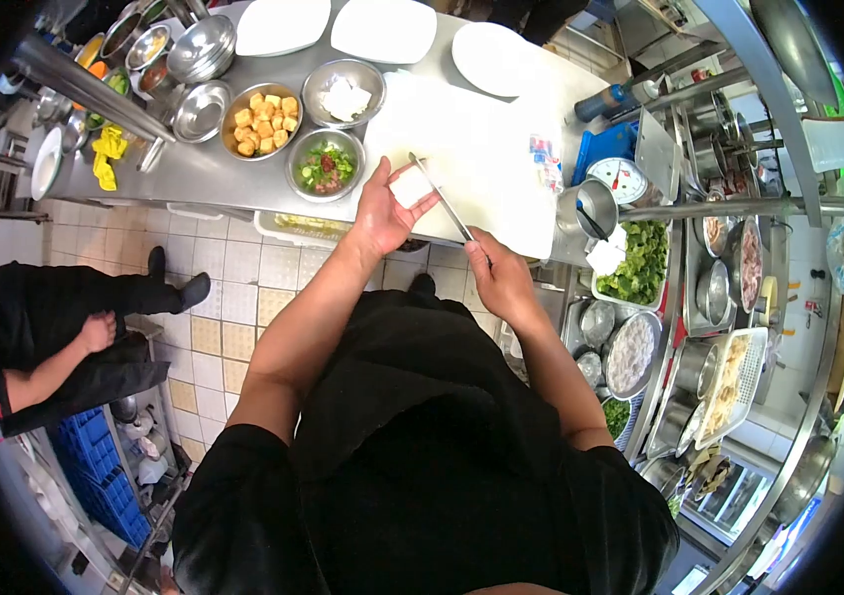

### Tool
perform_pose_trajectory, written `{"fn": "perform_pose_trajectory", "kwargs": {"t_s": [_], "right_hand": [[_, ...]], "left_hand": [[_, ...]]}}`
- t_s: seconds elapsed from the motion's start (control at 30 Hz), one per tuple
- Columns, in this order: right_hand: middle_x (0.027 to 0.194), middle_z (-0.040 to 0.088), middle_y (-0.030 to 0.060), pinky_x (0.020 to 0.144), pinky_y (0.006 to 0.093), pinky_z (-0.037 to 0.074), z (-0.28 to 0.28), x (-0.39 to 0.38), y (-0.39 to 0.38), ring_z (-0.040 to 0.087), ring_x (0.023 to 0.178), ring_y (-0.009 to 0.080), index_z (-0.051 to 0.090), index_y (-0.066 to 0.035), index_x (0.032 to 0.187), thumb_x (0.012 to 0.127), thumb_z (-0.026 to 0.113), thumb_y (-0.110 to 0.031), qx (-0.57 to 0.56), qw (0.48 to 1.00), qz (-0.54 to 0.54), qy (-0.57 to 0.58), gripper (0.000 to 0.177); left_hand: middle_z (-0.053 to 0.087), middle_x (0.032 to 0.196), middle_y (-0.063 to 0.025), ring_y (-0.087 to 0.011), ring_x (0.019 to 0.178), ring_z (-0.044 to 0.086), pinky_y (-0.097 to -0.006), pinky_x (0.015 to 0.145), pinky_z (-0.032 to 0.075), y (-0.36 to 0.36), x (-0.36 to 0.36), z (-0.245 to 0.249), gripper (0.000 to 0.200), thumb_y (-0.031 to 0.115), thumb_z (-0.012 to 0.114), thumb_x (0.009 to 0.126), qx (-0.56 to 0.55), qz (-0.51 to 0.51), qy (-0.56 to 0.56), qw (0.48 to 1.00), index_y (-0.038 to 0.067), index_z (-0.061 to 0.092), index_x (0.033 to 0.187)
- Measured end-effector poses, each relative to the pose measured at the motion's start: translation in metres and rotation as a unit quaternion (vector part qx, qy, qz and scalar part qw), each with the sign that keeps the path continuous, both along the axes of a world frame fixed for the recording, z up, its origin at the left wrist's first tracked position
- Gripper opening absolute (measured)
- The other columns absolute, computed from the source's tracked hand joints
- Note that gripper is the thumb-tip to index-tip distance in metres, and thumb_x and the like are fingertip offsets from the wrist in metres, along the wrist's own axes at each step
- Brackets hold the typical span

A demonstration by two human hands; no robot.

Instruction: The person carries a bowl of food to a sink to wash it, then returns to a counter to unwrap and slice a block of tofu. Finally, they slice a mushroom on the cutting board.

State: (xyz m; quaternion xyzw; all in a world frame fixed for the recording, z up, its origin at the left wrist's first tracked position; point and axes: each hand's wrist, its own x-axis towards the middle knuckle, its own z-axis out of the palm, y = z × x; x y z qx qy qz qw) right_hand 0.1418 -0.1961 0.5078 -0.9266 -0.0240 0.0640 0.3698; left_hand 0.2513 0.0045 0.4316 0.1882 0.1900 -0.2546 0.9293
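Note:
On the palm of my left hand rests a white block of tofu, cradled between thumb and fingers. My right hand grips the handle of a knife. The blade lies along the right side of the tofu, its tip pointing away from me. Both hands are over the near edge of a white cutting board. Left of the board stand a bowl of chopped green onion with something red, a bowl of golden fried cubes and a bowl with white pieces.
White plates line the table's far side. A dial scale, a steel pot and a tub of leafy greens are on the right. At left, another person is near a yellow cloth on the table.

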Motion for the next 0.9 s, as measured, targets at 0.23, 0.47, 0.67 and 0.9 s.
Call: {"fn": "perform_pose_trajectory", "kwargs": {"t_s": [0.23, 0.47, 0.67, 0.9], "right_hand": [[0.108, 0.072, 0.0248, 0.086, 0.0414, 0.054, 0.009, 0.001, -0.004, 0.072, 0.099, 0.0363, 0.064, -0.004, 0.133, 0.106, 0.055, -0.035, 0.047, 0.999, -0.024, 0.007, 0.042], [0.075, 0.054, -0.0036, 0.063, 0.0238, 0.043, -0.030, 0.008, -0.045, 0.049, 0.068, 0.0054, 0.062, -0.002, 0.137, 0.108, 0.055, -0.031, 0.122, 0.988, -0.090, -0.042, 0.041], [0.096, 0.073, 0.0187, 0.076, 0.0344, 0.053, -0.064, -0.001, -0.073, 0.069, 0.082, 0.0215, 0.065, -0.001, 0.129, 0.106, 0.056, -0.031, 0.047, 0.982, -0.180, 0.044, 0.039], [0.101, 0.071, 0.0221, 0.084, 0.0380, 0.053, -0.108, 0.027, -0.085, 0.069, 0.089, 0.0314, 0.065, -0.004, 0.126, 0.106, 0.052, -0.033, 0.100, 0.966, -0.226, 0.075, 0.038]], "left_hand": [[0.061, 0.134, -0.0231, -0.0412, 0.123, 0.061, -0.0515, 0.111, 0.049, 0.007, 0.005, -0.004, 0.055, 0.044, 0.041, 0.110, -0.056, 0.049, 0.057, 0.996, -0.001, 0.049, 0.141], [0.064, 0.125, -0.0219, -0.0370, 0.112, 0.066, -0.0479, 0.097, 0.058, 0.059, 0.090, -0.024, 0.050, 0.036, 0.035, 0.111, 0.083, 0.155, -0.013, 0.984, -0.005, 0.050, 0.135], [0.036, 0.153, -0.0280, -0.0422, 0.137, 0.045, -0.0542, 0.113, 0.041, 0.092, 0.122, -0.019, 0.066, 0.042, 0.040, 0.109, 0.116, 0.152, 0.035, 0.981, -0.001, 0.026, 0.157], [0.043, 0.149, -0.0154, -0.0280, 0.127, 0.053, -0.0421, 0.106, 0.046, 0.047, 0.011, -0.020, 0.061, 0.042, 0.053, 0.104, 0.231, 0.053, -0.044, 0.970, 0.006, 0.038, 0.152]]}}
